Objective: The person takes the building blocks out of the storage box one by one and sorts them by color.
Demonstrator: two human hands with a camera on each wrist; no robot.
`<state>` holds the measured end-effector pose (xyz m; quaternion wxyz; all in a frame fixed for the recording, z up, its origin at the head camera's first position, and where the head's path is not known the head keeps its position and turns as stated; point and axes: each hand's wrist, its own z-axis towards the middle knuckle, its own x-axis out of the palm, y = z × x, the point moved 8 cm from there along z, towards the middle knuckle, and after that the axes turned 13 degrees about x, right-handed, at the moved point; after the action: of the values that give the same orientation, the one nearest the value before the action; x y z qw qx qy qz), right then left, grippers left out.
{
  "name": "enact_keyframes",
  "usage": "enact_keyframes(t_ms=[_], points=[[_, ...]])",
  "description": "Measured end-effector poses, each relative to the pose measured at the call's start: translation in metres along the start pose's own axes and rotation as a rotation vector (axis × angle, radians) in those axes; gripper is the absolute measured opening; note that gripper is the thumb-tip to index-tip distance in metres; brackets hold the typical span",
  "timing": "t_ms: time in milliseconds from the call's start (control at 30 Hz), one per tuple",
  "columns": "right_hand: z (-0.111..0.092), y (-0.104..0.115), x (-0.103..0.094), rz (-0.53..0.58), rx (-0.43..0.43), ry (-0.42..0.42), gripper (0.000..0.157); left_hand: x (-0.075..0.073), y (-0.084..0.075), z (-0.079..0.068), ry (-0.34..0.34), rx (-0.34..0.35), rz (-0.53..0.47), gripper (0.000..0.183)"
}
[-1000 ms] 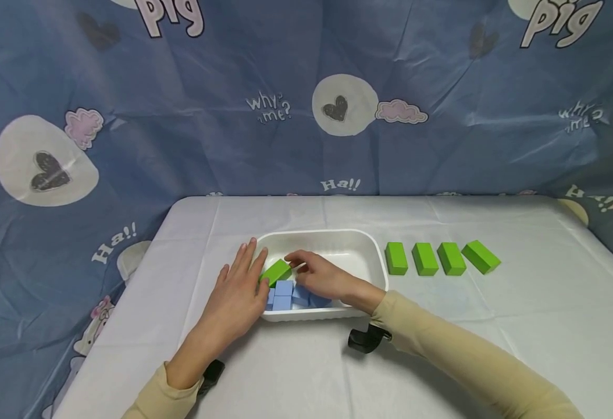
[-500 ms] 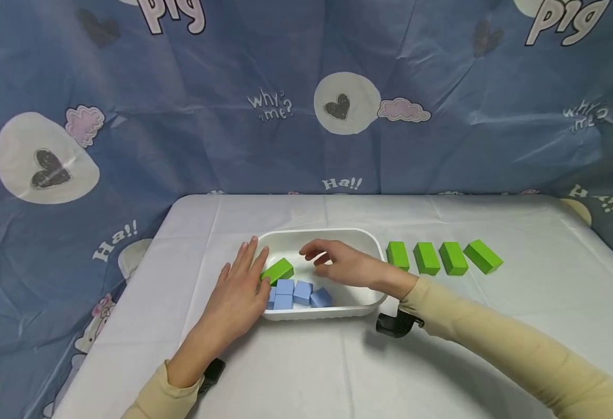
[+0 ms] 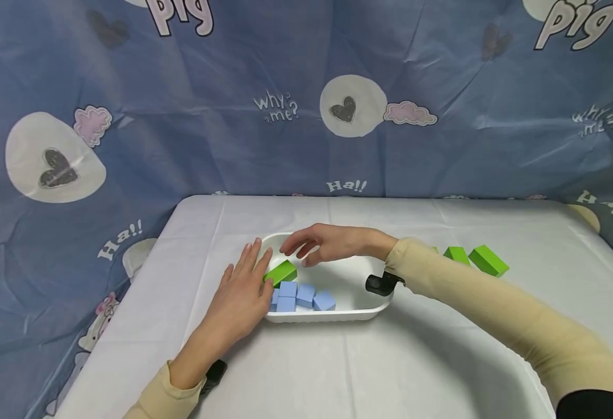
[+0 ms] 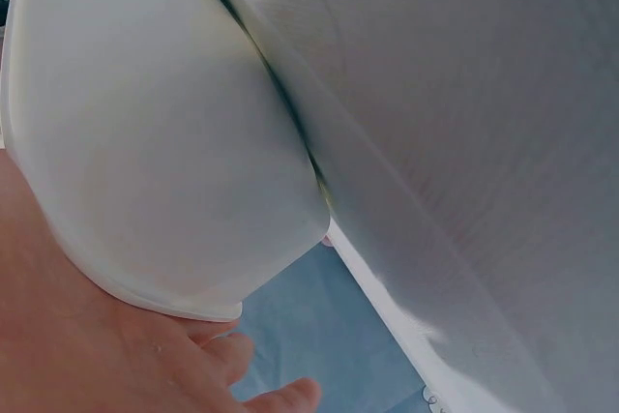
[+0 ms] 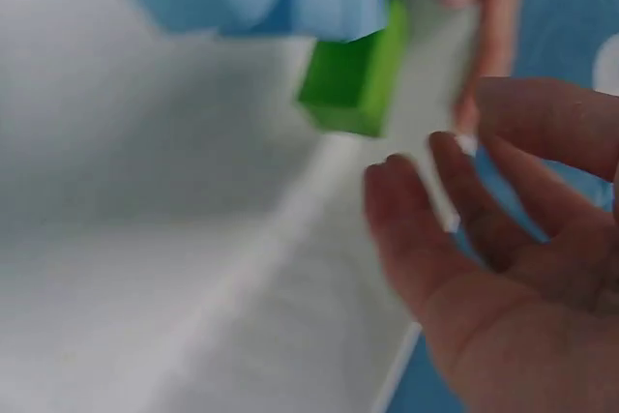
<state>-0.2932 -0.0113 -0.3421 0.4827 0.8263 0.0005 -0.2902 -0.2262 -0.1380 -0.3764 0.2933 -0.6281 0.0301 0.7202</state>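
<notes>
Blue fabric backdrop (image 3: 223,151), creased and slightly glossy, hangs behind the table; prints of white blobs with grey hearts, pink clouds, lettering "why me?", "Ha!!", "pig". White cloth (image 3: 332,361) covers the table, fold lines running across it, corners rounded at the far edge. Soft shadow below the right sleeve (image 3: 474,302), which is beige, as is the left sleeve (image 3: 165,396). Black device at each wrist.

On the cloth: shallow white oblong tray with rounded corners, glossy, rim (image 3: 327,317) rolled. Inside, near the left end, one bright green rectangular block (image 3: 281,273), smooth, sharp-edged, lying at a slant. Just in front of it, along the near wall, a cluster of light blue cubes (image 3: 305,295), matt, the rightmost turned askew. More green rectangular blocks (image 3: 488,260) on the cloth right of the tray, partly hidden by the forearm.

Left hand (image 3: 239,297): fingers straight, laid against the tray's left end, thumb by the green block. Right hand (image 3: 332,241): above the tray, fingers loosely bent, released, thumb apart from fingertips.
</notes>
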Motion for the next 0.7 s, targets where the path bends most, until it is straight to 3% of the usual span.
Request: enact_keyframes(t_ms=[133, 300, 567, 700], points=[[0.011, -0.008, 0.007, -0.023, -0.044, 0.018, 0.048, 0.001, -0.001, -0.001, 0.009, -0.006, -0.011, 0.057], [0.02, -0.02, 0.013, -0.029, -0.033, -0.015, 0.046, 0.001, 0.0, -0.001, 0.012, -0.009, -0.008, 0.057], [0.034, -0.042, 0.014, 0.163, 0.047, -0.056, 0.048, 0.001, 0.0, 0.0, 0.007, -0.004, 0.003, 0.057], [0.035, -0.046, 0.012, 0.185, 0.075, -0.101, 0.044, 0.002, 0.0, 0.0, 0.009, -0.006, 0.004, 0.057]])
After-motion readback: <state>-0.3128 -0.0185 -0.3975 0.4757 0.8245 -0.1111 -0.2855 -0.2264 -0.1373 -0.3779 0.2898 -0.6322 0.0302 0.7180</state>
